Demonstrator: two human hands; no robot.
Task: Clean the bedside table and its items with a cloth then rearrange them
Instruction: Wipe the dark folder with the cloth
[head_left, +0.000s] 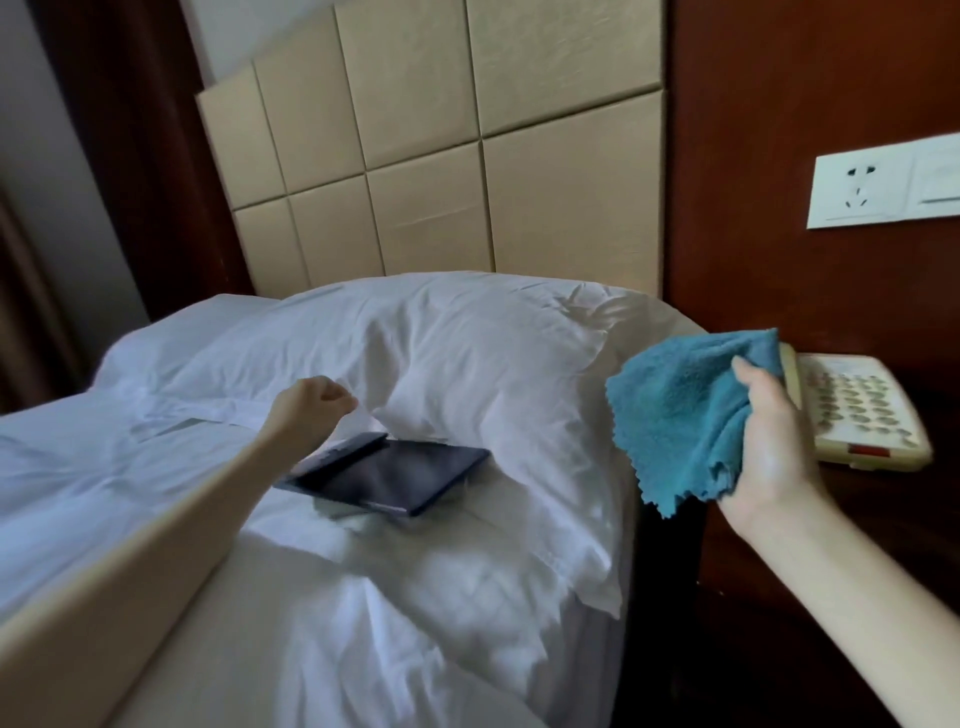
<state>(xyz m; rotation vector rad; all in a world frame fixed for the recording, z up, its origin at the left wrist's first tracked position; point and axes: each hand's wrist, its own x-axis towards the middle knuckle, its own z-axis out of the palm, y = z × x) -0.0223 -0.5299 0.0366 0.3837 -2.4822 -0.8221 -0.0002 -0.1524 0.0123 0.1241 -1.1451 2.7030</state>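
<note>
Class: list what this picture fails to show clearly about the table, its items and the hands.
Head view, the only one:
Table: dark, and cut off by the right edge.
Phone: left end is behind the cloth and right hand; key labels are too small.
Tablet: one corner is under the left arm.
Left hand: fingers curl away from the camera, so any grip cannot be told.

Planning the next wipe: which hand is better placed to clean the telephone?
Right hand: it grips the blue cloth right by the telephone; the left hand is away over the bed.
</note>
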